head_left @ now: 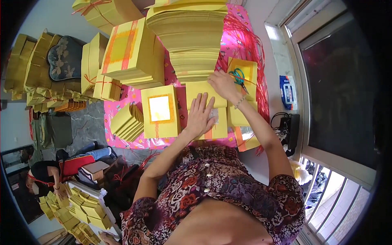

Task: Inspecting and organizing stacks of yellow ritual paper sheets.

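Observation:
My left hand (199,116) lies flat with its fingers stretched out, pressing on a yellow paper sheet (220,128) with a silvery patch and an orange strip. Just beyond it, my right hand (224,86) bends its fingers over the far part of a plain yellow paper sheet (196,87), at the foot of a tall stack of yellow paper (190,45). Its fingertips are partly hidden and seem to grip that sheet. Scissors with teal handles (237,76) rest on yellow sheets (249,85) right of my right hand.
Left of my hands stands a pile of yellow paper with a foil square (160,109), beside fanned yellow paper (128,122). Red cords (257,53) hang along the right side of the pink tablecloth (122,141). A seated person (47,173) handles yellow paper at lower left.

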The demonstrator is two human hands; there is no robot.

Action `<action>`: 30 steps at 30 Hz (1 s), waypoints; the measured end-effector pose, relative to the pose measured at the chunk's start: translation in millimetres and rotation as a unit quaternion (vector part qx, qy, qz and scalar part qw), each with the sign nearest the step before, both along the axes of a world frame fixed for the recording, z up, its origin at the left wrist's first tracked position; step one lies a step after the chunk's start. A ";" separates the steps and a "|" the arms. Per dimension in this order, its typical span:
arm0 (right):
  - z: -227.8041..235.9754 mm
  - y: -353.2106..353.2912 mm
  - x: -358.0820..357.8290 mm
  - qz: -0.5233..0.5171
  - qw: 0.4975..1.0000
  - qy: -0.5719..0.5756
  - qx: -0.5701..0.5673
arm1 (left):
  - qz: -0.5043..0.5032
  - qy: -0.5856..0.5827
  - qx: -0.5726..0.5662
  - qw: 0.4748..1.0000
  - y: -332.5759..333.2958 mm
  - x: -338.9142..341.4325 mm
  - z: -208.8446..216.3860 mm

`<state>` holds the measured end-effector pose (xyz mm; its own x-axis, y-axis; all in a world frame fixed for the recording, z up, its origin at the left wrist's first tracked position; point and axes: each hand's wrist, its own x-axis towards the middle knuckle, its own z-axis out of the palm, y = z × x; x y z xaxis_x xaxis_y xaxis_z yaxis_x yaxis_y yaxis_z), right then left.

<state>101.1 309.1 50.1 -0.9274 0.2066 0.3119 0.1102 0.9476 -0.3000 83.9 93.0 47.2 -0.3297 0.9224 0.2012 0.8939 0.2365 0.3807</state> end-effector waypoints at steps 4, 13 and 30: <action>-4.7 -11.9 -14.2 0.032 0.995 -0.052 -0.078 | 0.008 -0.004 0.002 1.000 2.8 0.1 -2.6; -0.7 -14.6 -18.5 0.032 0.985 -0.118 -0.120 | -0.002 -0.012 -0.019 1.000 4.2 -4.4 -2.1; 5.1 -18.5 -23.6 0.030 0.979 -0.135 -0.147 | -0.011 -0.007 -0.026 1.000 5.2 -7.4 -3.0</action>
